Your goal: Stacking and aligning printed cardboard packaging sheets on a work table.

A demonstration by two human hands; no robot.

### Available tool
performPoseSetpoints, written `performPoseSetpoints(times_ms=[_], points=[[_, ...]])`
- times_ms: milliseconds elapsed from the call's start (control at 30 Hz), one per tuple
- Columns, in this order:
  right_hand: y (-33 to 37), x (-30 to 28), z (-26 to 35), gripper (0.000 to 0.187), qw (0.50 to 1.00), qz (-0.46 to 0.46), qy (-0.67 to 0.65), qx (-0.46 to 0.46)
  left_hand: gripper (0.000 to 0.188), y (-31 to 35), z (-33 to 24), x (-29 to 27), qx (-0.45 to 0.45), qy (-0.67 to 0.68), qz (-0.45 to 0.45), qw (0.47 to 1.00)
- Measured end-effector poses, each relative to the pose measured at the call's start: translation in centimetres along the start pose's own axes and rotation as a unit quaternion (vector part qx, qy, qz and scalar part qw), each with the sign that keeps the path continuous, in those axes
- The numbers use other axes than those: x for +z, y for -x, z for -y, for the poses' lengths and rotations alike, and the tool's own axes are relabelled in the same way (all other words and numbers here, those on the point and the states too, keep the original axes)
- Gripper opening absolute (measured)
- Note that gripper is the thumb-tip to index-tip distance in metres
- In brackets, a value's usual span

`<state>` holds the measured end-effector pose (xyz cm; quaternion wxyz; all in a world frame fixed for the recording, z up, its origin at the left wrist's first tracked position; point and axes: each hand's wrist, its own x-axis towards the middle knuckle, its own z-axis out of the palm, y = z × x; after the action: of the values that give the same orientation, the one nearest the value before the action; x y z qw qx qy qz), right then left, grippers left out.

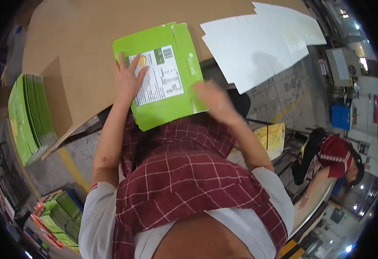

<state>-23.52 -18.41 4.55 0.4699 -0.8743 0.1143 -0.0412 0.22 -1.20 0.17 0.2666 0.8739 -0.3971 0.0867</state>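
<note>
Head view, near to far: your red checked apron (184,181) fills the bottom, both forearms reaching up to the surface (81,52). Your left hand (127,77) lies flat, fingers spread, pinning the green flat carton (163,73) on its white label; grip wide, nothing clasped. Your right hand (215,100) is at the carton's lower right edge, motion-blurred, so can't tell its grip. Carton sits on the brown cardboard-covered surface, near edge overhanging toward you. Long axis runs near-to-far, tilted slightly left; flaps point away from you. Risk: overhang plus one-sided pressure could let it pivot or slide off. Stack of green cartons (27,116) at left, white flat blanks (262,39) far right.
</note>
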Motion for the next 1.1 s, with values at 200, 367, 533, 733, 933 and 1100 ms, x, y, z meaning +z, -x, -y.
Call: performPoseSetpoints(times_ms=[200,367,533,733,933,1100], points=[[-0.7,-2.8,-3.4,0.078,0.819,-0.105,0.509,0.245,0.044,-1.0,-0.1,1.3,-0.011,0.026,0.036,0.999],[-1.2,-4.7,-0.5,0.053,0.884,-0.084,0.420,0.187,0.044,-0.6,-0.4,0.8,-0.022,-0.011,0.037,0.999],[0.8,-7.4,10.9,0.039,0.940,-0.319,-0.108,0.056,0.043,-0.6,-0.4,0.5,-0.020,-0.047,0.061,0.997],[-0.3,-3.6,6.6,0.039,0.835,-0.323,-0.415,0.161,0.045,-1.1,-0.2,1.2,-0.052,0.035,0.078,0.995],[-2.1,3.8,2.9,0.037,0.904,-0.108,-0.348,0.225,0.064,-2.6,-0.5,-0.1,-0.092,0.362,-0.003,0.928],[-1.7,-2.1,3.9,0.031,0.952,-0.234,-0.118,0.161,0.062,-1.1,0.4,0.3,-0.052,-0.017,0.043,0.998]])
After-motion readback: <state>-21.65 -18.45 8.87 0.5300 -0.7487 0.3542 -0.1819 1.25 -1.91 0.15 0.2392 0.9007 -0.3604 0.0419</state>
